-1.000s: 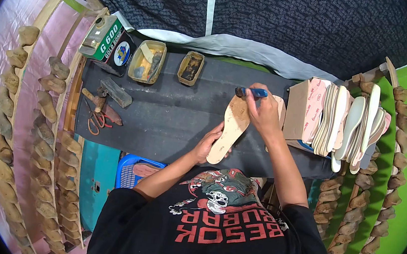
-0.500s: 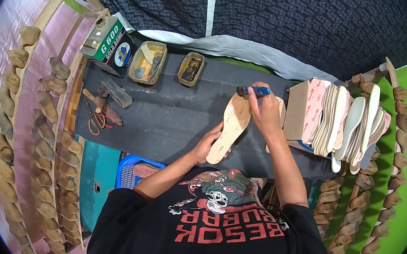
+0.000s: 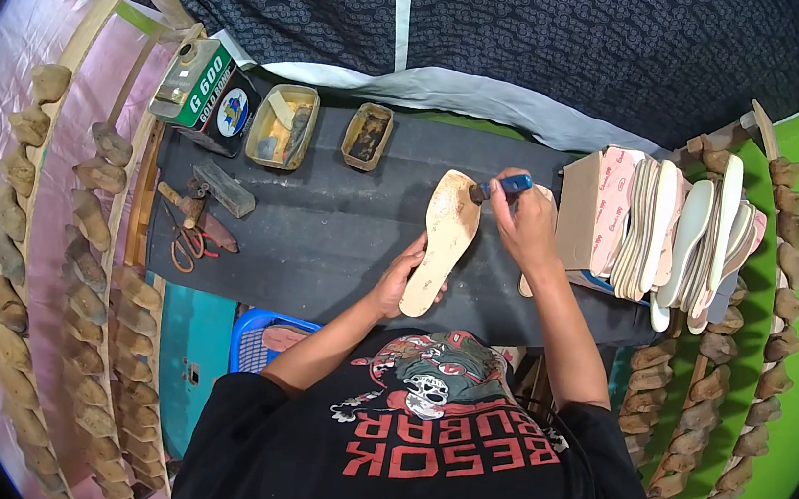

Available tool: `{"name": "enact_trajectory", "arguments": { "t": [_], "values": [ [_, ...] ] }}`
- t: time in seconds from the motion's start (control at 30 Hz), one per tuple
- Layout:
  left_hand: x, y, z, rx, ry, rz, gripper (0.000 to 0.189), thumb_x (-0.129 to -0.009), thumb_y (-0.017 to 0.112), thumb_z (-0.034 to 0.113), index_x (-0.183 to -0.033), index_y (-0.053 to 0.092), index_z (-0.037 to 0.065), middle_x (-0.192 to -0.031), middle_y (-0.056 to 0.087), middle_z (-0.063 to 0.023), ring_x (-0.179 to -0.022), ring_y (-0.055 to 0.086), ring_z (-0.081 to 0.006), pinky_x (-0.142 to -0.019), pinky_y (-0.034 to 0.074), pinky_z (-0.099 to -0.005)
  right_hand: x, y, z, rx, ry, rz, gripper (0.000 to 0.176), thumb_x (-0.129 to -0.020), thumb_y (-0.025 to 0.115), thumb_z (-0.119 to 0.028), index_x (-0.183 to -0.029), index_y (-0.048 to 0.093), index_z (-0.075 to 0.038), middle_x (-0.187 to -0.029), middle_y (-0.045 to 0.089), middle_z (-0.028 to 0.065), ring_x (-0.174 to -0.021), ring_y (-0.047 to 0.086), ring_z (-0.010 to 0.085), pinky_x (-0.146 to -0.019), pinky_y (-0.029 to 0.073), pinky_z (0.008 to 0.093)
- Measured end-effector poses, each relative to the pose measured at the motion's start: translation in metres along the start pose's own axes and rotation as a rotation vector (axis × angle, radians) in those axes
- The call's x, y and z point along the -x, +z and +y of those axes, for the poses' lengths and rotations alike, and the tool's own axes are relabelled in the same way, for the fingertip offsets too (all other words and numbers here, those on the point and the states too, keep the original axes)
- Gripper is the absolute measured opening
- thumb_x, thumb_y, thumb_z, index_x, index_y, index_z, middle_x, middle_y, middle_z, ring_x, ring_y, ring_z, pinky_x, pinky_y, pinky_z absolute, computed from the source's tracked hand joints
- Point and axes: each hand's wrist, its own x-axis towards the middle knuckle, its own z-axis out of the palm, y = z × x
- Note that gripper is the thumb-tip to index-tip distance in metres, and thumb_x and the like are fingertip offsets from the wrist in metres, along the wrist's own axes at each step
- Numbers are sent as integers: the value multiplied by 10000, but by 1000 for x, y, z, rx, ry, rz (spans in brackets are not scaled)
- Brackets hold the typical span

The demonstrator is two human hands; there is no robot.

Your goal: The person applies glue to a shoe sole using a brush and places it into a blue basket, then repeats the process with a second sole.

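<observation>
Brush (image 3: 516, 183) moved edgeward on the insole (image 3: 442, 240), seemingly coating it. Right hand (image 3: 526, 227) pinched brush, left hand (image 3: 397, 281) clasped insole; next stroke seemingly wanted steadiness.

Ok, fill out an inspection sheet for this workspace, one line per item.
Surface: table with a dark covering.
Job's things: insole, brownish toward its far end; blue-handled tool at its edge.
Clutter: can, two tubs and hand tools on the left; carton and stacked soles on the right.
Grippers: left hand holds the insole's near half; right hand grips the tool.
Cables: dark cord-like strands over the shirt, hard to make out.
Surroundings: shoe-last racks on both sides; patterned curtain ahead.
</observation>
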Motion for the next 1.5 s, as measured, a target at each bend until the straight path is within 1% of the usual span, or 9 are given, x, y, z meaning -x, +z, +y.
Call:
{"name": "enact_trajectory", "arguments": {
  "t": [0.17,0.23,0.43,0.53,0.67,0.77,0.97,1.27,1.5],
  "values": [
    [-1,0,0,14,27,9,668,-1070,448,321,-1668,173,204,-1178,656,-110,-897,701,-242,-726,611,-394,-4,2,5,36,-30,40,138,-977,682,-100,-972,607,15,-795,645,174,-673,636,301,-621,505,399],
    [-1,-3,2,27,66,31,655,-1072,440,318,-1663,185,195,-1168,660,-110,-893,704,-241,-724,612,-396,-1,1,-1,30,32,-1,136,-975,683,-97,-969,606,15,-788,646,171,-656,630,301,-616,501,395],
    [3,-4,12,-43,48,7,665,-1077,424,322,-1671,176,156,-1133,676,-104,-867,706,-211,-718,616,-355,-2,5,-2,15,21,29,135,-970,687,-90,-968,595,9,-764,641,162,-627,618,296,-592,486,393],
    [4,-3,9,-130,-8,-7,666,-1076,423,316,-1673,180,149,-1138,670,-111,-870,702,-216,-725,613,-362,-8,3,2,38,2,62,136,-969,688,-89,-974,592,6,-755,636,158,-611,611,293,-577,481,393],
    [2,1,-1,-92,34,26,648,-1082,430,324,-1663,190,166,-1117,671,-118,-867,708,-223,-724,607,-375,-5,4,7,55,8,107,150,-991,688,-135,-963,644,6,-722,667,141,-593,643,256,-559,481,371],
    [3,2,-3,-84,57,52,664,-1083,430,324,-1672,167,165,-1125,670,-118,-867,708,-227,-724,606,-373,1,0,-3,48,71,52,148,-991,687,-132,-965,645,7,-732,672,149,-599,651,258,-561,484,370],
    [3,-3,-3,-120,14,14,671,-1081,432,331,-1672,165,158,-1136,666,-117,-873,707,-226,-727,607,-373,-2,1,1,37,10,157,127,-977,684,-92,-962,599,1,-722,645,146,-583,627,258,-549,480,376],
    [6,5,-6,-89,-5,3,640,-1080,432,338,-1649,214,144,-1133,663,-119,-876,709,-226,-727,607,-369,-3,3,-17,29,-66,100,130,-976,683,-92,-975,597,5,-792,658,156,-637,652,267,-589,513,378],
    [5,7,1,-73,26,20,634,-1081,430,341,-1645,221,142,-1124,664,-119,-877,704,-228,-736,604,-374,6,12,-17,-66,-44,35,123,-972,681,-89,-982,604,6,-802,654,143,-657,652,260,-607,519,364]
  ]
}}
